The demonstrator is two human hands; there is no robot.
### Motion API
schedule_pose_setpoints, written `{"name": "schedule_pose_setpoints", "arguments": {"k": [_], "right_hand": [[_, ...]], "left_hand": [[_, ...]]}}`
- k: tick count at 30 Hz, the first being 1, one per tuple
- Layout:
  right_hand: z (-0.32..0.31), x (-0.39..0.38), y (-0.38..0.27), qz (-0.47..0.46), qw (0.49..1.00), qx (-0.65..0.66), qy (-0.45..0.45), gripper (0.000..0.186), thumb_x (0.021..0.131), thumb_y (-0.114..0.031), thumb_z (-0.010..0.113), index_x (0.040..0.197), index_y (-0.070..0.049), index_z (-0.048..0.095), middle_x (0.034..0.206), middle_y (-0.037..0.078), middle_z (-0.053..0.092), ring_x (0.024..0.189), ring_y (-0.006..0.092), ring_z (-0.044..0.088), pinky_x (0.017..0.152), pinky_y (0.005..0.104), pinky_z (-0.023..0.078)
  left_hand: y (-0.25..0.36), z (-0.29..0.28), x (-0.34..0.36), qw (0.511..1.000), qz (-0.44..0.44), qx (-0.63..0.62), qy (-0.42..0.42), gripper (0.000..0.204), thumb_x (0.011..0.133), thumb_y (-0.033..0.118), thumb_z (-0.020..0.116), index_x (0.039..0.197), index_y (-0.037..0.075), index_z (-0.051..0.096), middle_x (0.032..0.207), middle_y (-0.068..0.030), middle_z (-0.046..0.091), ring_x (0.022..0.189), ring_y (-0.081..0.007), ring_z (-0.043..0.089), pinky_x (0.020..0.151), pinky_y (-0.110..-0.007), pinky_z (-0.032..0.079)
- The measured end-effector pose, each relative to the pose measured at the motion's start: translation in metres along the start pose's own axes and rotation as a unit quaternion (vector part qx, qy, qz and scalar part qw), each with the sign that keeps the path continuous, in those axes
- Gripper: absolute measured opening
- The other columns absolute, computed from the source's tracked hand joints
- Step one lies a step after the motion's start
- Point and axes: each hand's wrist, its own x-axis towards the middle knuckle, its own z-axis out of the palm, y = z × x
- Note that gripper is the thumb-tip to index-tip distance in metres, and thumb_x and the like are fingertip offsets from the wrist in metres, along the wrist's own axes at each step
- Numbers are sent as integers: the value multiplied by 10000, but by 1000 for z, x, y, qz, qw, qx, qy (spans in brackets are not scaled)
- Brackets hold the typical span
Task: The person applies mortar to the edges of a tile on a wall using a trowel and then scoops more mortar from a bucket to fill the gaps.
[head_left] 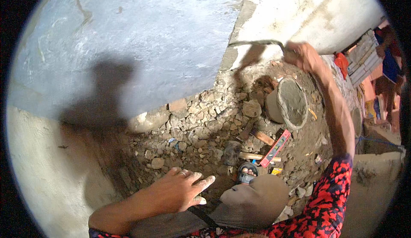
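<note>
My right hand point(303, 56), arm stretched forward, is closed round the handle of a trowel point(257, 42). Its thin blade is seen edge-on against the wall, where the blue-grey surface point(171, 37) meets a strip of bare cement and the pale part point(308, 11). Below that hand stands a bucket point(274, 107) of grey mortar point(294, 101), tilted towards me. My left hand point(180, 191) hovers near my knee with nothing in it, fingers and thumb apart. Pale dried stuff coats its fingertips, and a ring shows on one finger.
Rubble point(199, 116) lines the wall's foot. Near my sandalled foot point(247, 171) lie a red spirit level point(275, 148), a hammer point(231, 152) and another wooden-handled tool point(262, 137). A low cement wall point(374, 182) stands at right. Another person point(387, 62) is at the far right.
</note>
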Motion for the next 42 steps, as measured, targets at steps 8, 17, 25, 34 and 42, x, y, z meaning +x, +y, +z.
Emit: {"name": "schedule_pose_setpoints", "arguments": {"k": [8,17,25,34,42], "right_hand": [[88,-34,-19,76,973,-177,-126,293,924,-186,490,1208,-122,516,875,168,669,683,316,666,569,399,564],[53,59,-45,50,958,-224,-171,230,906,-175,468,893,-14,631,805,199,651,677,329,659,590,421,534],[31,53,1,43,981,-142,-128,194,853,-239,588,913,-64,648,777,163,659,684,330,641,621,436,520],[-39,20,3,-55,998,-1,-31,265,846,-223,662,955,19,656,741,155,676,630,265,649,575,394,510],[63,-73,-5,66,977,-179,-92,370,862,-222,561,1223,-145,582,1173,109,611,871,303,669,704,418,552]], "left_hand": [[0,-5,8,1000,7,-14,-25,624,902,423,549,1390,62,405,1173,-189,561,1065,-360,564,896,-486,431],[4,-2,-4,999,25,5,21,610,911,409,541,1385,50,404,1177,-197,551,1059,-376,567,886,-498,432],[4,-2,-5,999,38,-9,0,615,907,401,550,1384,41,406,1209,-219,547,1070,-379,566,871,-479,447],[-1,-5,11,1000,21,6,-12,615,915,400,541,1404,60,386,1251,-206,534,1125,-359,541,923,-485,412],[-5,-11,15,999,-7,-7,-50,636,897,430,559,1396,69,402,1238,-208,549,1118,-370,549,965,-477,414]]}}
